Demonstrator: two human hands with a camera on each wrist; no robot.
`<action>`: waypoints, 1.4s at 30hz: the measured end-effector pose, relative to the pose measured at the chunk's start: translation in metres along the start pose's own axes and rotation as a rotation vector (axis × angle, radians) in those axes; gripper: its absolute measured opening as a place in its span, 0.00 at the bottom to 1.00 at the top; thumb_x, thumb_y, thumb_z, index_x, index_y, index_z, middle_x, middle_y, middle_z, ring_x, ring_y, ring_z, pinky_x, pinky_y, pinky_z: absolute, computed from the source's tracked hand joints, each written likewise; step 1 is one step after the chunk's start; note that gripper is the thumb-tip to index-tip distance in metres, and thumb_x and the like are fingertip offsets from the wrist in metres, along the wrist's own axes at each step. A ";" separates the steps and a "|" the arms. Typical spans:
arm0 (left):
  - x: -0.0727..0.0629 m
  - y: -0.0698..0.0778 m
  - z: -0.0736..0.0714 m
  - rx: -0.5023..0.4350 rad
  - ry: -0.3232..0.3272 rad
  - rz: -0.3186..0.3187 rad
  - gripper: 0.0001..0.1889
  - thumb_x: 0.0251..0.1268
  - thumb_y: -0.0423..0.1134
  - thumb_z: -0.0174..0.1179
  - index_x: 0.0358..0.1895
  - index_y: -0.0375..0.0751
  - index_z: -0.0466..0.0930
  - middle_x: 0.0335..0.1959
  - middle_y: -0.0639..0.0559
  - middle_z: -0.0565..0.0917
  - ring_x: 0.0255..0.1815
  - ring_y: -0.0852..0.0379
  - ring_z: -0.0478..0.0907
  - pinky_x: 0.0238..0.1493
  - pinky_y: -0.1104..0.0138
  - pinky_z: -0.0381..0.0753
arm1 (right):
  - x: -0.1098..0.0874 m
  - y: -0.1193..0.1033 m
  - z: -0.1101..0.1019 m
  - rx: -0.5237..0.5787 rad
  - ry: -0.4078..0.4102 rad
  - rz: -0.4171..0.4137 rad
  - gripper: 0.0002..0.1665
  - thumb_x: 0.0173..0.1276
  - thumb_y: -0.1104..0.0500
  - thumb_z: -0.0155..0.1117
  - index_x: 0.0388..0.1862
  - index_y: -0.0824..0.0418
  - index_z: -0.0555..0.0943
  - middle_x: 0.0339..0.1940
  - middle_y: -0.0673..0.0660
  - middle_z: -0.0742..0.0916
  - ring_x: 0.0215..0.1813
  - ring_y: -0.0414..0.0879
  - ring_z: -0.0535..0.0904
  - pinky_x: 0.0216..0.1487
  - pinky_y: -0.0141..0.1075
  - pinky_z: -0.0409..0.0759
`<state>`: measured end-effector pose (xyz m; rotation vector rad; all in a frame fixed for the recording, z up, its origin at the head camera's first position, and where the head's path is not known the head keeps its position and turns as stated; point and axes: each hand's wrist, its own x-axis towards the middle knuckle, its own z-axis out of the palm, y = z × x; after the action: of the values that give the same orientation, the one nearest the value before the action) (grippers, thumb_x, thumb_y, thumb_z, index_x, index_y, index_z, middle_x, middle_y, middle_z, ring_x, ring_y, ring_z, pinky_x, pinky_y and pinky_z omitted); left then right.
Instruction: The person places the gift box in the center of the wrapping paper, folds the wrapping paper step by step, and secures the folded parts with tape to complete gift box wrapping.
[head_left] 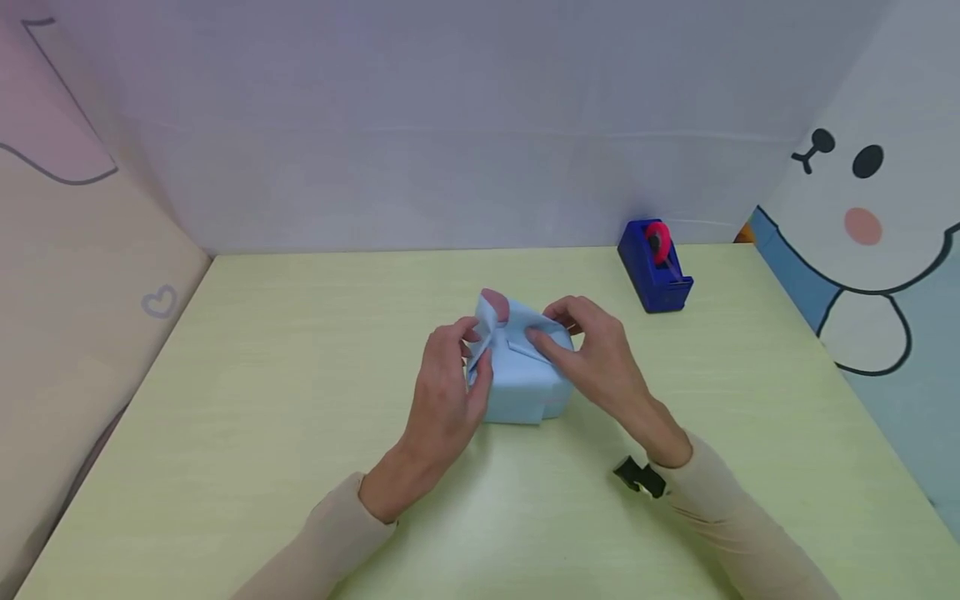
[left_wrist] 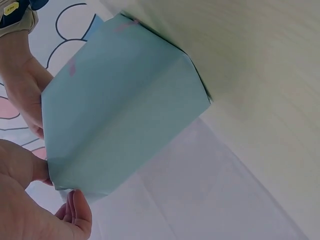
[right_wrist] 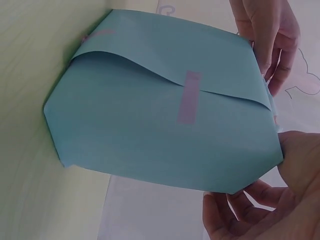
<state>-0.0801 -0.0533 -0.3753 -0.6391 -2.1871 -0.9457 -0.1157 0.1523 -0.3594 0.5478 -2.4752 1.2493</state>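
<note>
A parcel wrapped in light blue paper [head_left: 517,383] stands on the table, its top folded into creases and flaps. My left hand [head_left: 447,379] pinches the paper at the top left between thumb and fingers; a pink patch [head_left: 495,303] shows behind that fold. At the top right corner my right hand [head_left: 600,358] holds the paper, thumb on the upper face and fingers on the far side. In the right wrist view a pink tape strip [right_wrist: 189,97] crosses a wavy paper edge on the parcel's side. The left wrist view shows a smooth blue side [left_wrist: 120,110].
A dark blue tape dispenser [head_left: 654,271] with a pink roll stands at the back right of the pale table [head_left: 300,333]. Near the right sleeve lies a black buckle-like clip [head_left: 640,477]. Grey-white sheeting [head_left: 450,150] hangs behind, and printed cartoon panels flank the table.
</note>
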 end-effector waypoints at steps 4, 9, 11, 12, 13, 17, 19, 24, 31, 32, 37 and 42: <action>0.000 0.000 0.002 0.023 -0.020 0.015 0.22 0.61 0.22 0.67 0.57 0.27 0.71 0.44 0.39 0.78 0.45 0.45 0.77 0.41 0.62 0.85 | 0.000 -0.001 0.001 0.006 0.008 -0.001 0.11 0.67 0.61 0.74 0.43 0.65 0.83 0.40 0.57 0.87 0.41 0.50 0.84 0.45 0.46 0.83; 0.000 -0.002 0.004 0.025 -0.019 0.040 0.20 0.60 0.22 0.65 0.55 0.27 0.73 0.43 0.39 0.79 0.45 0.44 0.77 0.42 0.60 0.84 | 0.001 -0.001 0.002 0.003 0.009 0.002 0.09 0.69 0.61 0.72 0.43 0.65 0.84 0.39 0.57 0.87 0.40 0.49 0.83 0.44 0.45 0.83; 0.000 -0.002 0.005 0.026 -0.019 0.053 0.19 0.60 0.23 0.64 0.55 0.28 0.74 0.43 0.39 0.79 0.45 0.44 0.76 0.43 0.59 0.83 | 0.000 -0.001 0.002 0.002 0.009 0.008 0.09 0.69 0.61 0.72 0.43 0.65 0.84 0.39 0.57 0.87 0.40 0.49 0.84 0.44 0.45 0.83; 0.000 -0.002 0.005 0.026 -0.020 0.060 0.18 0.61 0.23 0.64 0.55 0.28 0.74 0.42 0.39 0.79 0.44 0.44 0.76 0.44 0.59 0.83 | 0.000 -0.001 0.002 0.001 0.008 0.012 0.10 0.69 0.61 0.72 0.43 0.65 0.84 0.39 0.57 0.87 0.41 0.49 0.84 0.44 0.45 0.83; 0.000 -0.003 0.005 0.027 -0.019 0.069 0.18 0.61 0.23 0.63 0.54 0.28 0.75 0.42 0.39 0.78 0.44 0.44 0.76 0.44 0.58 0.82 | 0.000 -0.001 0.002 0.001 0.007 0.015 0.10 0.69 0.61 0.72 0.43 0.65 0.84 0.39 0.57 0.87 0.41 0.50 0.84 0.44 0.45 0.83; 0.001 -0.004 0.005 0.037 -0.031 0.097 0.17 0.62 0.25 0.61 0.54 0.28 0.77 0.42 0.39 0.78 0.44 0.43 0.76 0.46 0.57 0.80 | 0.000 -0.001 0.003 -0.001 0.004 0.024 0.10 0.69 0.60 0.72 0.43 0.65 0.84 0.40 0.58 0.87 0.41 0.50 0.83 0.44 0.45 0.82; 0.001 -0.006 0.006 0.041 -0.038 0.113 0.17 0.62 0.25 0.61 0.55 0.28 0.78 0.43 0.39 0.78 0.45 0.43 0.76 0.46 0.57 0.81 | 0.000 -0.001 0.004 -0.001 0.005 0.021 0.10 0.69 0.60 0.72 0.43 0.65 0.84 0.39 0.57 0.87 0.41 0.50 0.83 0.44 0.45 0.82; 0.003 -0.009 0.005 0.036 -0.065 0.152 0.18 0.62 0.25 0.60 0.56 0.30 0.80 0.43 0.39 0.78 0.44 0.45 0.76 0.43 0.59 0.81 | 0.001 0.000 0.005 -0.003 0.014 0.000 0.09 0.70 0.59 0.72 0.42 0.64 0.84 0.38 0.57 0.87 0.40 0.48 0.83 0.43 0.45 0.82; 0.006 -0.010 0.002 0.001 -0.129 0.171 0.17 0.62 0.24 0.60 0.55 0.30 0.81 0.48 0.38 0.78 0.47 0.46 0.77 0.48 0.60 0.83 | 0.001 0.001 0.005 -0.005 0.023 -0.021 0.09 0.70 0.59 0.72 0.41 0.64 0.84 0.37 0.56 0.87 0.38 0.47 0.82 0.42 0.43 0.81; 0.006 -0.010 0.002 -0.002 -0.139 0.169 0.17 0.63 0.24 0.60 0.55 0.29 0.82 0.49 0.38 0.78 0.48 0.46 0.78 0.49 0.60 0.83 | 0.000 0.001 0.005 -0.004 0.024 -0.023 0.09 0.70 0.59 0.72 0.41 0.64 0.84 0.36 0.56 0.86 0.38 0.47 0.81 0.42 0.43 0.81; 0.007 -0.011 0.001 -0.010 -0.159 0.192 0.15 0.62 0.24 0.59 0.52 0.29 0.83 0.52 0.38 0.79 0.48 0.45 0.78 0.49 0.60 0.83 | 0.000 0.001 0.005 -0.003 0.017 -0.021 0.08 0.71 0.59 0.71 0.41 0.64 0.83 0.35 0.55 0.85 0.36 0.46 0.79 0.41 0.42 0.78; 0.009 -0.013 0.000 0.008 -0.160 0.260 0.15 0.60 0.25 0.59 0.51 0.30 0.85 0.50 0.39 0.82 0.42 0.45 0.77 0.43 0.60 0.81 | 0.000 0.001 0.005 -0.003 0.012 -0.029 0.08 0.72 0.59 0.70 0.41 0.64 0.83 0.33 0.55 0.84 0.34 0.46 0.76 0.37 0.39 0.73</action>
<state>-0.0952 -0.0596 -0.3745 -0.9980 -2.1753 -0.7718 -0.1164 0.1488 -0.3630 0.5719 -2.4502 1.2336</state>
